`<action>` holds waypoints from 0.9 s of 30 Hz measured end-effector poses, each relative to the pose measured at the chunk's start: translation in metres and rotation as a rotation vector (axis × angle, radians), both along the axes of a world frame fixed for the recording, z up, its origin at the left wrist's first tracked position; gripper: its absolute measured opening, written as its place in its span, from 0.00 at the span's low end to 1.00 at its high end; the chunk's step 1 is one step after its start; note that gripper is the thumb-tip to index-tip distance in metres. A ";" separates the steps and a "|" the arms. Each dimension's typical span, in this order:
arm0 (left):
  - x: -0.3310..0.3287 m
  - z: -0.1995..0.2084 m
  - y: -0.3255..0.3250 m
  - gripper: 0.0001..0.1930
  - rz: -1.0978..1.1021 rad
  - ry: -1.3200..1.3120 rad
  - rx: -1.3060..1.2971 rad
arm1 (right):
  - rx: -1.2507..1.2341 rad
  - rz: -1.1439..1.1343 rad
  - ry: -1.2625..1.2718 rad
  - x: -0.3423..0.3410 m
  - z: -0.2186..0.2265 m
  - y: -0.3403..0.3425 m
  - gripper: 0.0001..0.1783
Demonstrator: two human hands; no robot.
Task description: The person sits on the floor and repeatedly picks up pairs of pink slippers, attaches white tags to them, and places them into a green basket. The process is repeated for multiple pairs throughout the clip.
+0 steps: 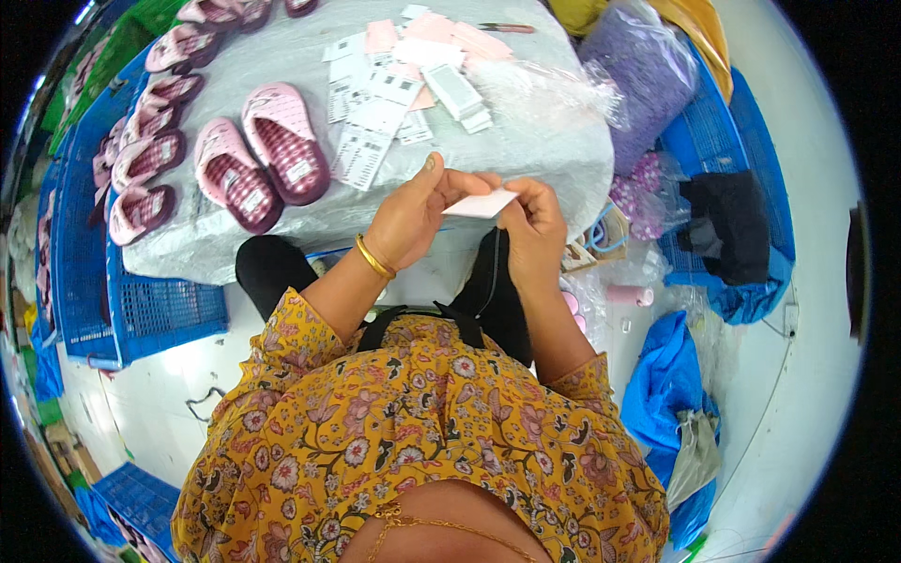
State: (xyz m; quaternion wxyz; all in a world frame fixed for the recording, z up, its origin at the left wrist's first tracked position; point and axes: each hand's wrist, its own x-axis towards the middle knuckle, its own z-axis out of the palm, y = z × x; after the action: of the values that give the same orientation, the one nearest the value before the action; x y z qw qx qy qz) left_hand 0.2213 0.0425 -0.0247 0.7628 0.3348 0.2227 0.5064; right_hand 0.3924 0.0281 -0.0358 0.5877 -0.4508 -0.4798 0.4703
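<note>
A small pale pink card (pixel 481 204) is pinched between the thumb and fingers of my right hand (pixel 537 230), over the near edge of the table. My left hand (pixel 408 220) is beside it, thumb raised apart and fingers stretched along the card's far edge. To the left on the table lies a pair of pink slippers (pixel 286 141) with checked insoles and white stickers inside. Beyond my hands are scattered white printed labels (pixel 361 150), pink cards (pixel 479 42) and a small stack of white-edged cards (pixel 452 92).
The table (pixel 554 169) is covered in clear plastic. More pink slippers (pixel 150 159) line its left edge, above a blue crate (pixel 169 314). A pen-like tool (pixel 507 28) lies at the far side. Right of the table are a purple bag (pixel 638 84) and another blue crate (pixel 755 122).
</note>
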 end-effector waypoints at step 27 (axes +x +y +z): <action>-0.068 0.010 -0.034 0.04 0.332 1.094 0.791 | 0.032 0.424 -0.505 -0.023 0.026 -0.008 0.14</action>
State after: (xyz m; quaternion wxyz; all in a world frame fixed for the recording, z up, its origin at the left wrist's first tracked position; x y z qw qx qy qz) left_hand 0.1534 0.0080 -0.0147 0.2741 0.7564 0.4220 0.4179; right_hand 0.3699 0.0203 -0.0097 0.3461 -0.4342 -0.7008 0.4478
